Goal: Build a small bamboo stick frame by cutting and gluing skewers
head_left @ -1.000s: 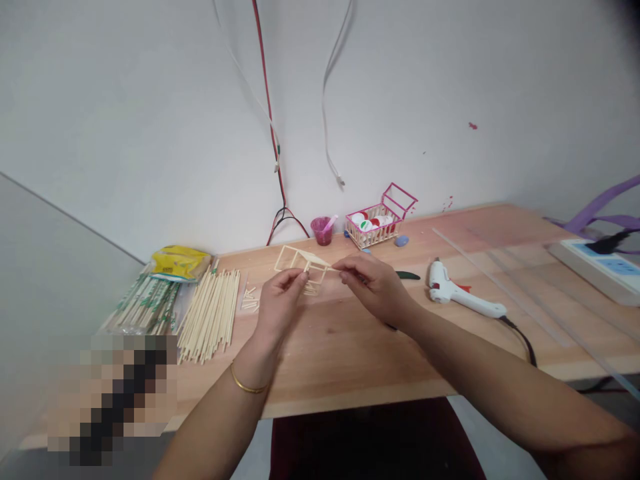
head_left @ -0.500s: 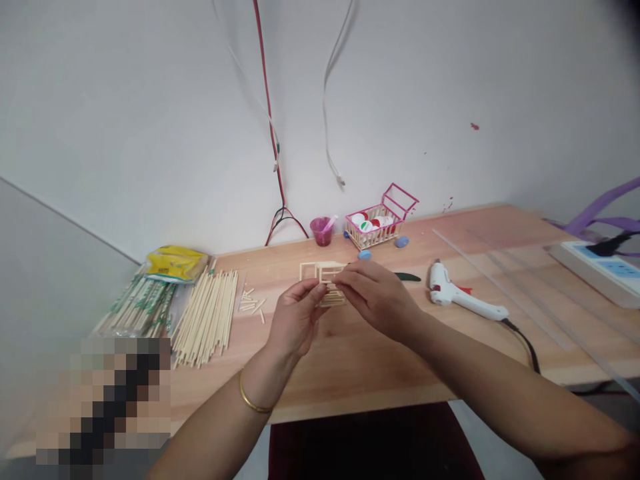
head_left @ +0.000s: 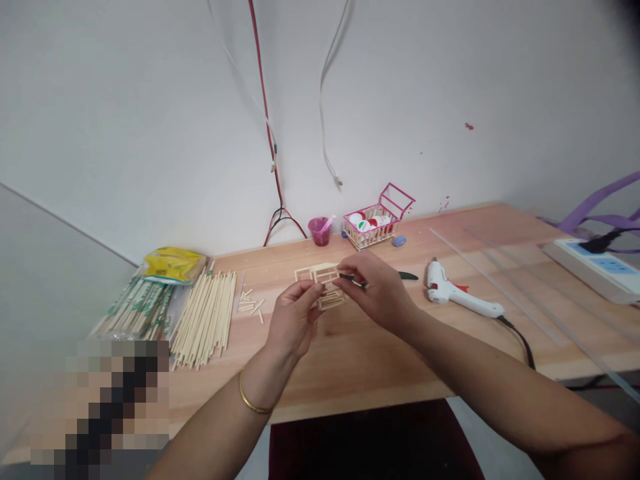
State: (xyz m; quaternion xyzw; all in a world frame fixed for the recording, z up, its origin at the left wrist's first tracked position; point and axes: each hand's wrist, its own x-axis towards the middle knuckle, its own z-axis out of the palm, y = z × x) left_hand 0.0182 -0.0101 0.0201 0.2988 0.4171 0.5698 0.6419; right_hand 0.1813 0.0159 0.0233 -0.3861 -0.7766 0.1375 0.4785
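Observation:
A small frame of thin wooden sticks (head_left: 323, 283) is held up just above the wooden table (head_left: 360, 360). My left hand (head_left: 294, 319) pinches its left edge with thumb and fingertips. My right hand (head_left: 376, 291) is closed at the frame's right side and grips a thin dark tool (head_left: 353, 280) whose tip touches the sticks. A gold bangle sits on my left wrist.
A heap of bamboo sticks (head_left: 205, 317), wrapped chopsticks (head_left: 137, 308) and a yellow packet (head_left: 173, 265) lie at the left. Short cut pieces (head_left: 250, 305) lie near. A white glue gun (head_left: 457, 291) with cord lies at the right, a power strip (head_left: 597, 267) beyond. A pink basket (head_left: 377, 225) and cup (head_left: 320, 231) stand at the wall.
The stick frame was turned from lying open and angled to facing me flat, and both hands drew closer together. The dark tool now shows in my right hand.

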